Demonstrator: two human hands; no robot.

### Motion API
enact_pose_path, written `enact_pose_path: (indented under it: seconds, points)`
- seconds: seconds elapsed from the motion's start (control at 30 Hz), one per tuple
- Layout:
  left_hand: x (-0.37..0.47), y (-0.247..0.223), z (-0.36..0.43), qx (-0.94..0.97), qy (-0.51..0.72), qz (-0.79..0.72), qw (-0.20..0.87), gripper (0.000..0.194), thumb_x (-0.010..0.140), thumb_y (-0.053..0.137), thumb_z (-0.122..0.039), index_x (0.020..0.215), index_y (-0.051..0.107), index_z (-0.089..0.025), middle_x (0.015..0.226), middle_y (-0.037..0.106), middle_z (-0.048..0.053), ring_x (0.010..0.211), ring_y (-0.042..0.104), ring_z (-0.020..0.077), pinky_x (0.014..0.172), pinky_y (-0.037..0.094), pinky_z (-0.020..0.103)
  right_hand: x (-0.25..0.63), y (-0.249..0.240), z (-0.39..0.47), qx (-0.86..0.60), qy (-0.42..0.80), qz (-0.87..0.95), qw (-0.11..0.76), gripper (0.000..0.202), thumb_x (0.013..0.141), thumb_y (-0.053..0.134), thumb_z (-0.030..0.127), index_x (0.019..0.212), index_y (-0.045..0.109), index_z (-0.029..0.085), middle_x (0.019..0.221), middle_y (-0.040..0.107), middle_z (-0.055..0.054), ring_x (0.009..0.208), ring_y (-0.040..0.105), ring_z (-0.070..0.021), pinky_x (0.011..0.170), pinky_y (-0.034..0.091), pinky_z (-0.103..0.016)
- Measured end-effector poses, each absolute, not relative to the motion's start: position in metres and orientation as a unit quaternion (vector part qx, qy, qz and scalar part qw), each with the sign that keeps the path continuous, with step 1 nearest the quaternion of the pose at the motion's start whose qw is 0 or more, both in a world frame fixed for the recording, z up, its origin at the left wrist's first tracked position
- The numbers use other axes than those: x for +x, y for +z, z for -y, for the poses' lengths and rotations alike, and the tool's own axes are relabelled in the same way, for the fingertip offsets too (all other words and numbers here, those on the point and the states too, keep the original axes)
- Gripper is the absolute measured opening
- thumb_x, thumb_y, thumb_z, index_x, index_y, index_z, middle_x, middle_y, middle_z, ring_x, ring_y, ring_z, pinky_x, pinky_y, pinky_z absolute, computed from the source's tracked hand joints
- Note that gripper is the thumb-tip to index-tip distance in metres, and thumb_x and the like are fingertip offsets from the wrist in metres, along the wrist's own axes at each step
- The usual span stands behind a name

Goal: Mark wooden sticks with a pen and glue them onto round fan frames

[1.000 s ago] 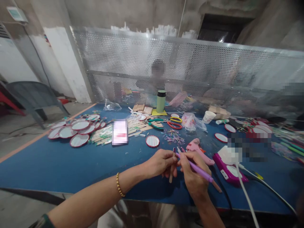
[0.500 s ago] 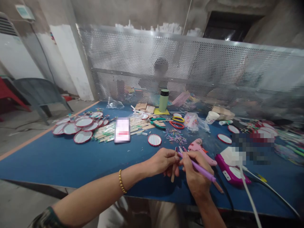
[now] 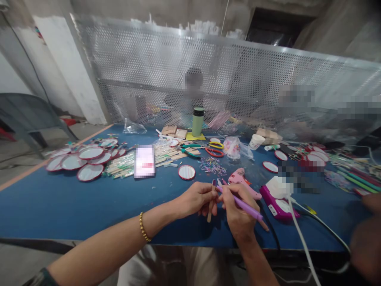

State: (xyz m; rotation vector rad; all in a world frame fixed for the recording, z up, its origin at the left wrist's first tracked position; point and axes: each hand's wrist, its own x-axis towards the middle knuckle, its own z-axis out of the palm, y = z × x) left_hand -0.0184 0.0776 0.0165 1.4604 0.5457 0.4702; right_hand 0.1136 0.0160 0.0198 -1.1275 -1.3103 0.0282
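Note:
My left hand (image 3: pixel 198 200) pinches a flat wooden stick (image 3: pixel 210 210) that slants upright, its upper end dark purple. In my right hand (image 3: pixel 240 214) is a light purple marker pen (image 3: pixel 245 207), gripped like a writing tool with its tip near the top of the stick. Whether tip and stick touch, I cannot tell. Just beyond my right hand lies a pink glue gun (image 3: pixel 242 182). A round red-rimmed white disc (image 3: pixel 186 172) rests on the blue table (image 3: pixel 119 206) ahead of my left hand, beside a heap of small coloured clips (image 3: pixel 212 165).
Red-rimmed discs (image 3: pixel 91 172) are stacked at left, near bundled wooden sticks (image 3: pixel 122 163) and a phone (image 3: pixel 145 161). Pliers (image 3: pixel 190 151) and a green bottle (image 3: pixel 197 122) stand farther back. At right are a magenta power strip (image 3: pixel 276 206), white cables (image 3: pixel 300 238) and another person's blurred hand (image 3: pixel 369 234).
The view has shifted a little to the right, so things appear farther left. Both hands keep their holds on the stick and marker pen. Another person's arm has come in at the right edge.

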Motion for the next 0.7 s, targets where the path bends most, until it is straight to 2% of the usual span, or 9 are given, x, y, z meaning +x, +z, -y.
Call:
enact_pose_path:
  seconds: [0.7]
  points:
    - [-0.0193,0.0213,-0.0763,0.668,0.204,-0.255,0.669,0.058,0.078,0.053,-0.075,0.078,0.05,-0.017,0.063,0.062,0.001,0.043,0.048,0.0071,0.04,0.035,0.019,0.1146,0.0156,-0.0172,-0.509,-0.005,0.582,0.634,0.018,0.088,0.06,0.024,0.07,0.062,0.02,0.056,0.063,0.003,0.046,0.058,-0.0129,0.05,0.05,-0.027]
